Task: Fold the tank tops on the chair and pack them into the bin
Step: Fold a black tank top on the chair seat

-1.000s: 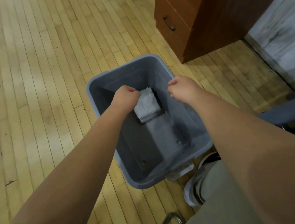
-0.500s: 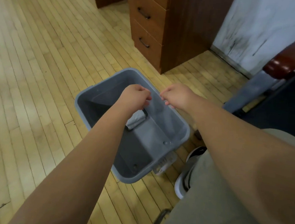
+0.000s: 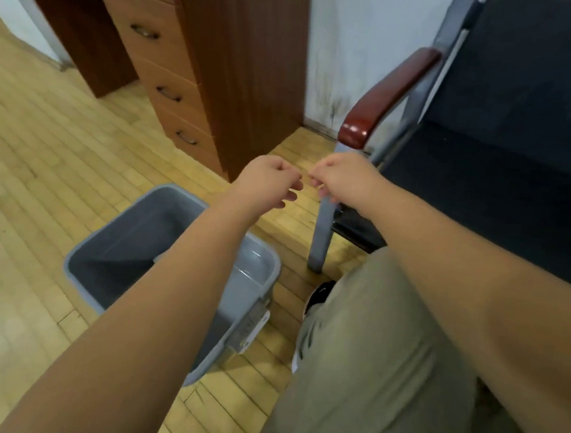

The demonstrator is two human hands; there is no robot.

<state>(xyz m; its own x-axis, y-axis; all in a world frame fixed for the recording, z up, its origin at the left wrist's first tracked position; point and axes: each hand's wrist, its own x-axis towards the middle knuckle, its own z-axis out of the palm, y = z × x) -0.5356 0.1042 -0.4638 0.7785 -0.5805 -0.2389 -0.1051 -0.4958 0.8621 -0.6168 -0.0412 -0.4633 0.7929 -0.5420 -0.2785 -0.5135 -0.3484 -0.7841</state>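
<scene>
Hovering curled and empty, left hand (image 3: 269, 182) and right hand (image 3: 345, 180) have the bin (image 3: 128, 241) below them; chair (image 3: 483, 197) beside them looks bare, likely finished.

Wearer: bare forearms (image 3: 168, 292) ending in a bare left grip (image 3: 269, 182) and right grip (image 3: 345, 180); loose khaki-olive trousers (image 3: 367, 376), creased, with a stitched side seam; dark shoe (image 3: 321, 291) with a white sole edge.
</scene>
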